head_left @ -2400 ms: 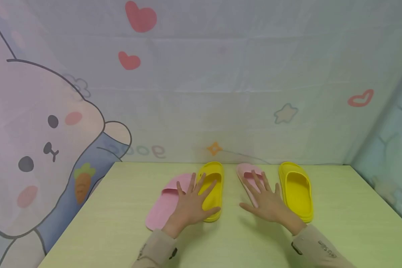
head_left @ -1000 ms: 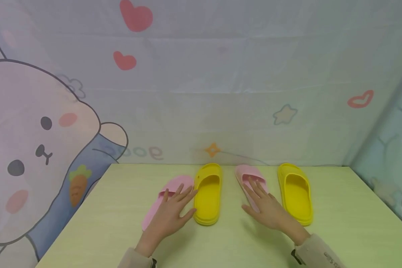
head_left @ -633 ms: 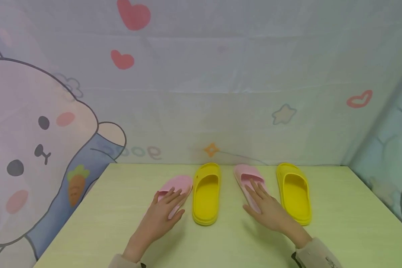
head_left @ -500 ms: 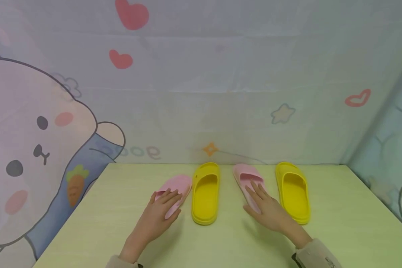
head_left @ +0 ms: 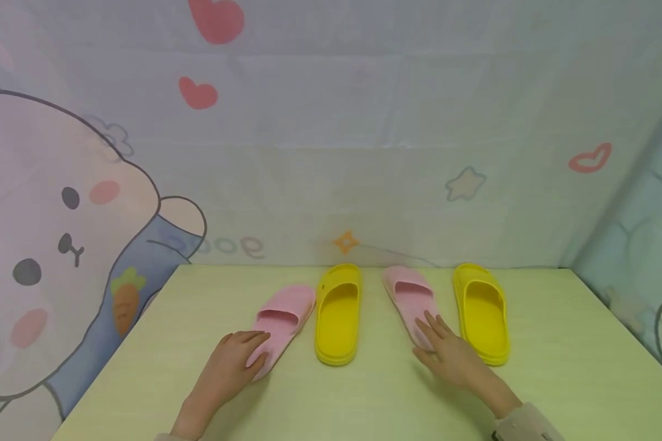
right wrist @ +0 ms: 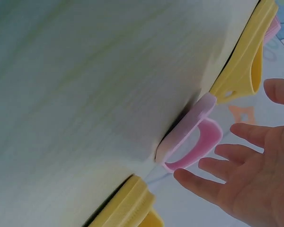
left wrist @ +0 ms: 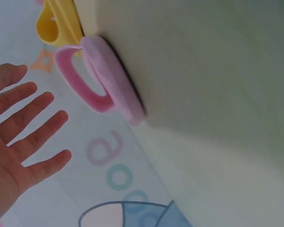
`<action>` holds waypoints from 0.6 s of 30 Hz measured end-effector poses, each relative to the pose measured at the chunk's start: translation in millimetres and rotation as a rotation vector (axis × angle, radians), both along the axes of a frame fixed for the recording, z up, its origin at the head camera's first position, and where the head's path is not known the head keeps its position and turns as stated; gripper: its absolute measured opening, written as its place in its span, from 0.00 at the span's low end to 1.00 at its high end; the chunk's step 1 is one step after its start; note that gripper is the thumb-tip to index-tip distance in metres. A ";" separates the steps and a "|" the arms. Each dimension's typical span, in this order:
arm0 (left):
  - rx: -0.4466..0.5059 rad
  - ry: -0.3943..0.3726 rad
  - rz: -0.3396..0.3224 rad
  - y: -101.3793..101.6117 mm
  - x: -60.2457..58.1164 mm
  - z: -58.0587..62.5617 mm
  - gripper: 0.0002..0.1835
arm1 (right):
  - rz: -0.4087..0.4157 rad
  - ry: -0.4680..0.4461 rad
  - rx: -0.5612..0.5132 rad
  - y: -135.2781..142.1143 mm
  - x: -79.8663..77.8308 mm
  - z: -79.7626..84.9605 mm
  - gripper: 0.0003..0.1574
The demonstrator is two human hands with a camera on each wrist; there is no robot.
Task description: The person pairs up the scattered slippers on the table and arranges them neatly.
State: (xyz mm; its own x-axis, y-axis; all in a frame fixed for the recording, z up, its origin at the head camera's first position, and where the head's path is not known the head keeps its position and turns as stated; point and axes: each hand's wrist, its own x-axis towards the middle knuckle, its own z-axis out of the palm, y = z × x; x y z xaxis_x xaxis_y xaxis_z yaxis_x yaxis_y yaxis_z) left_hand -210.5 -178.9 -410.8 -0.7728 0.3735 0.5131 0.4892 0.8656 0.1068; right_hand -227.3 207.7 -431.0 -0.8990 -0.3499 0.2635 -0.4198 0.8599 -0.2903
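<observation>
Two pink slippers and two yellow slippers lie in an alternating row on a pale table. My left hand (head_left: 230, 365) hovers over the heel end of the left pink slipper (head_left: 287, 300); the left wrist view shows its fingers spread, apart from that slipper. Just right of it is one yellow slipper (head_left: 338, 324). Above the heel of the other pink slipper (head_left: 410, 297) my right hand (head_left: 458, 361) is held, fingers extended and gripping nothing. The second yellow slipper (head_left: 482, 318) lies at the far right, close beside the right wrist.
The pale table (head_left: 563, 343) ends at a hanging cloth backdrop (head_left: 320, 122) printed with hearts and a rabbit. Another cloth (head_left: 640, 245) hangs along the right side.
Both hands have drawn back toward the person, the left also moving leftward off the left yellow slipper. More of both pink slippers shows. The slippers keep their places on the table.
</observation>
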 end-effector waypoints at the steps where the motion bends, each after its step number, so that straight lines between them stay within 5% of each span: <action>1: -0.006 -0.001 0.007 -2.9 0.5 -1.1 0.16 | 0.000 0.007 0.008 0.5 -0.3 -1.2 0.34; 10: -0.086 -0.127 0.089 -20.2 1.9 -8.1 0.14 | 0.024 -0.016 0.045 1.1 1.1 -3.7 0.33; 18: -0.186 -0.134 0.064 -28.6 4.3 -7.8 0.09 | 0.010 -0.105 0.087 7.2 1.3 0.0 0.33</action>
State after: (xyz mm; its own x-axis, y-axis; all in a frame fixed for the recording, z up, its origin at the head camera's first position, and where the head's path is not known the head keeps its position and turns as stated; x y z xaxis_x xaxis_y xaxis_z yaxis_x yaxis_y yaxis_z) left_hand -206.2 -207.5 -418.6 -0.8545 0.4004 0.3309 0.4252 0.9051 0.0028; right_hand -225.9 214.9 -431.0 -0.9164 -0.3763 0.1362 -0.3995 0.8799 -0.2572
